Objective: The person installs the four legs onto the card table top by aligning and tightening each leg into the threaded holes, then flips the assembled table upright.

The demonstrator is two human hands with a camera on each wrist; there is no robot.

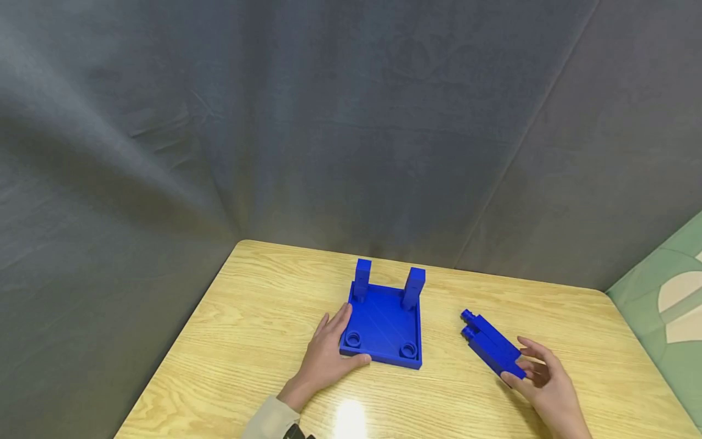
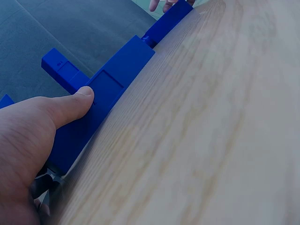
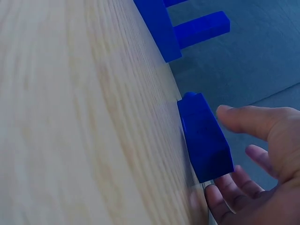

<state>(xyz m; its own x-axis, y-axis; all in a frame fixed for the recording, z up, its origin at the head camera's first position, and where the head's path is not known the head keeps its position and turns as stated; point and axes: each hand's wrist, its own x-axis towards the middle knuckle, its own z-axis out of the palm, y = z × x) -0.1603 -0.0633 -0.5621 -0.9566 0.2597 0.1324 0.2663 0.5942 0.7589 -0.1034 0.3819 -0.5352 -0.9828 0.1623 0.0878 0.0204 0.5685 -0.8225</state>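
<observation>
A blue square board with a raised rim (image 1: 384, 323) lies on the table, with round sockets in its two near corners. Two blue posts (image 1: 362, 279) stand upright in its far corners. My left hand (image 1: 327, 353) holds the board at its near left corner, thumb (image 2: 84, 93) against the front wall and fingers along the left side. To the right, two loose blue posts (image 1: 493, 346) lie side by side, ridged round ends pointing away toward the board. My right hand (image 1: 548, 381) is around their near end, fingers spread; in the right wrist view its thumb (image 3: 234, 116) is apart from the blue post (image 3: 202, 136).
The light wood table (image 1: 230, 341) ends at a dark grey curtain (image 1: 351, 134) behind and to the left. Past its right edge is a green patterned cloth (image 1: 680, 305).
</observation>
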